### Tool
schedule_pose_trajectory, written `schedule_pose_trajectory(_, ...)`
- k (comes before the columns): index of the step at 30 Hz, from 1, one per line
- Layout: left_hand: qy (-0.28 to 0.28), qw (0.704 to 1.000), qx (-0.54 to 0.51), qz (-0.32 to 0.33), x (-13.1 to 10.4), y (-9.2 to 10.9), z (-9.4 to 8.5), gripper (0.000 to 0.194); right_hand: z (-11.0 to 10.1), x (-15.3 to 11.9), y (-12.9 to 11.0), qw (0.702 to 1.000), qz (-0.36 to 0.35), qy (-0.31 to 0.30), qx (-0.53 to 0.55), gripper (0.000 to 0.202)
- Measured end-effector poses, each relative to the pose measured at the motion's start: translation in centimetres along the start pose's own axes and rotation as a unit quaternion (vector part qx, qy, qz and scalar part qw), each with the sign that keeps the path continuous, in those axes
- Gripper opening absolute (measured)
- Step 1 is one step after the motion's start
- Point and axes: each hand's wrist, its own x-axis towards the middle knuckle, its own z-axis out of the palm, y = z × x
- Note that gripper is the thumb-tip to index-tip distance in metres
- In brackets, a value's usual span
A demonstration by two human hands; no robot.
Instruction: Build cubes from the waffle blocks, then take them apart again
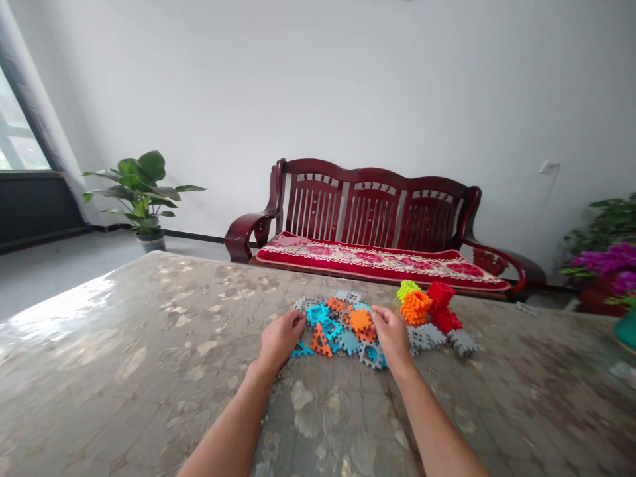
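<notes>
A loose pile of toothed plastic building tiles in blue, orange and grey lies between my hands. My left hand (283, 334) is closed at the left edge of the pile, beside a bright blue tile (317, 314). Its fingertips are curled in, and what they hold, if anything, is hidden. On the right, my right hand (391, 329) pinches the edge of a solid orange tile (360, 320) above the pile. Below it lie a grey open-framed tile (368, 355) and a teal tile (350, 342). An orange triangular tile (320, 341) lies nearer my left hand.
Past my right hand stand red (440, 297), orange (416, 307) and yellow-green (408, 289) bristly pieces, with grey tiles (463, 342) beside them. The table (149, 371) has a patterned cover. Behind it are a wooden bench (372, 205) and a potted plant (144, 189).
</notes>
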Motion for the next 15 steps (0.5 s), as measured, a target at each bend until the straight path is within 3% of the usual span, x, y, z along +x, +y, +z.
schedule_pose_trajectory(7, -0.003, 1.0, -0.002, 0.001, -0.1, 0.2, -0.2, 0.026, -0.3, -0.3, 0.6, 0.98, -0.059, 0.017, -0.191, 0.04)
schedule_pose_trajectory(12, -0.01, 1.0, -0.001, -0.006, -0.3, 0.6, -0.6, 0.026, 0.4, -1.7, 0.0, 0.921, -0.168, 0.006, -0.351, 0.042)
schedule_pose_trajectory(15, -0.011, 1.0, -0.003, -0.008, -0.3, 0.6, -0.7, 0.026, 0.7, -2.3, -0.3, 0.889, -0.199, -0.008, -0.412, 0.047)
